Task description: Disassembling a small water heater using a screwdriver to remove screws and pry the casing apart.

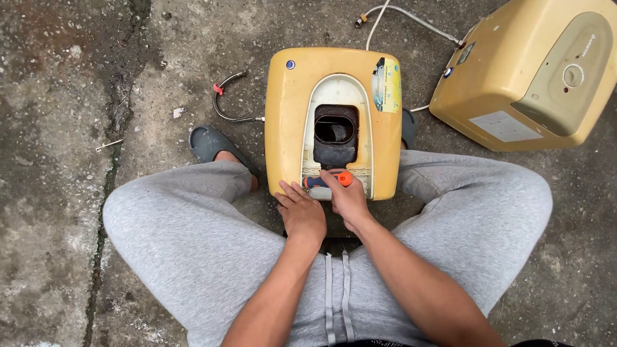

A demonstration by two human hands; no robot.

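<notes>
Head view: at the far left a dark crack runs down the concrete floor. A short braided hose lies just left of the yellow water heater, which rests between the person's grey-trousered knees, its dark oval opening facing up. The left hand lies flat, fingers loosely spread, on the heater's near edge, holding nothing. Just beside it the right hand grips an orange-handled screwdriver, laid across the heater's near edge below the opening. A second yellow heater sits at the far right, with a white cable trailing.
</notes>
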